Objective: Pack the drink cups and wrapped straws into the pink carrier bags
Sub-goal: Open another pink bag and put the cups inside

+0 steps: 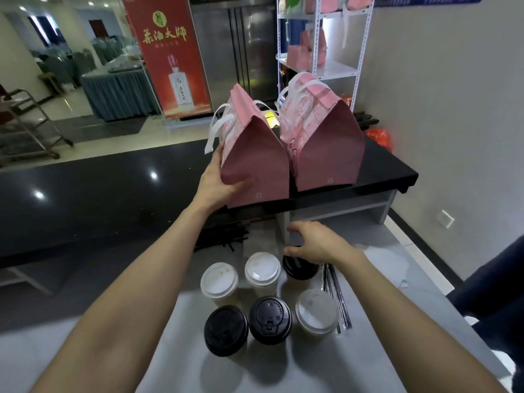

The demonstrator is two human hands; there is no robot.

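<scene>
Landmark: the nearer pink paper carrier bag with white ribbon handles (256,163), standing on the raised black table (377,168) with its base overhanging the near edge. Risk: the left hand (218,180) grips only the lower left corner of this bag, thumb on the front panel and fingers curled round the side; a one-sided pull could tip the bag off the edge onto the six lidded drink cups (263,296) grouped directly below and in front of it. A second pink paper carrier bag (326,143) stands touching it on the right. The right hand (314,245), fingers spread and holding nothing, hovers below the bag, over the black-lidded cup (299,269); a careless reach could topple that cup. Clear-wrapped straws (336,296) lie beside the cups, below and right of the bag.
</scene>
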